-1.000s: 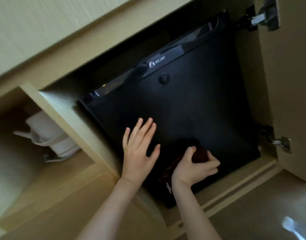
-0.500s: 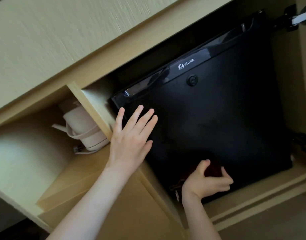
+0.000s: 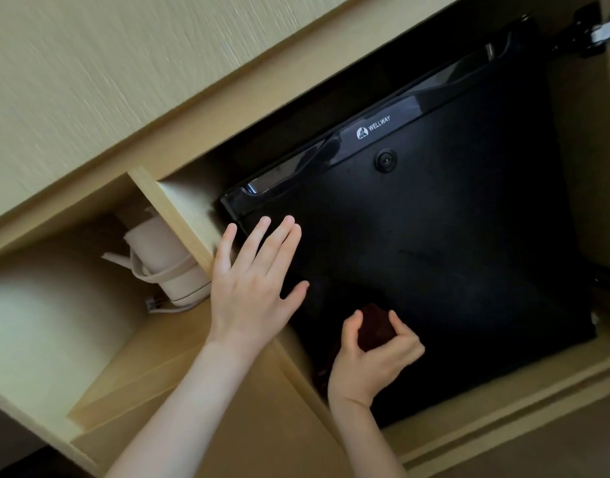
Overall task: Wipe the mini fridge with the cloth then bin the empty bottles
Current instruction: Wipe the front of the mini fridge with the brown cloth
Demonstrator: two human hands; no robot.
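Note:
A black mini fridge (image 3: 452, 243) with a closed door sits inside a wooden cabinet. My left hand (image 3: 255, 281) has straight, spread fingers at the door's upper left corner, fingertips on the black surface. Low on the door, my right hand (image 3: 372, 357) grips a bunched dark brown cloth (image 3: 376, 326) against the fridge front. No bottles are in view.
A cream electric kettle (image 3: 165, 267) with its cord stands in the open compartment to the left, behind a wooden divider (image 3: 172, 215). A metal hinge (image 3: 593, 32) shows at the top right, and the cabinet's wooden sill (image 3: 503, 419) runs below the fridge.
My left hand has slid up and left across the door to its upper left corner. My right hand has stayed low on the door with the cloth. My view has shifted left.

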